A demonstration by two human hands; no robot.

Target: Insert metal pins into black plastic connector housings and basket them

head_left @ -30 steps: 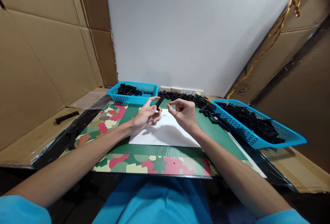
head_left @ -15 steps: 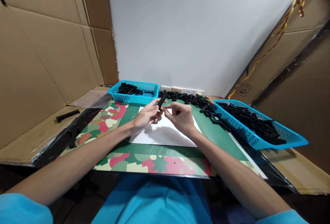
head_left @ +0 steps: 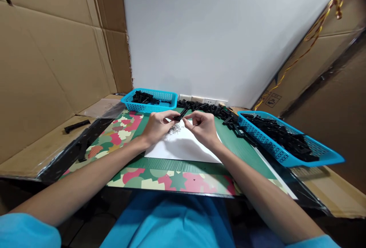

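Over a white sheet of paper point(head_left: 183, 151), my left hand point(head_left: 158, 127) grips a slim black plastic part point(head_left: 182, 114), which tilts up and away to the right. Close beside the part's near end, my right hand point(head_left: 203, 127) is closed, thumb and forefinger pinched together. Whatever sits in that pinch is too small to make out. Between and below my hands, a pile of tiny silvery pieces point(head_left: 175, 129) lies on the paper.
Black parts fill a blue basket point(head_left: 286, 160) at the right. Another blue basket point(head_left: 148, 108) at the back left holds more. A row of loose black parts point(head_left: 206, 106) runs along the back. One black part point(head_left: 77, 126) lies on cardboard at the left.
My left hand has turned over, back now upward, tilting the black part lower and uncovering the silvery pile. My right hand stays beside the part, still pinched.
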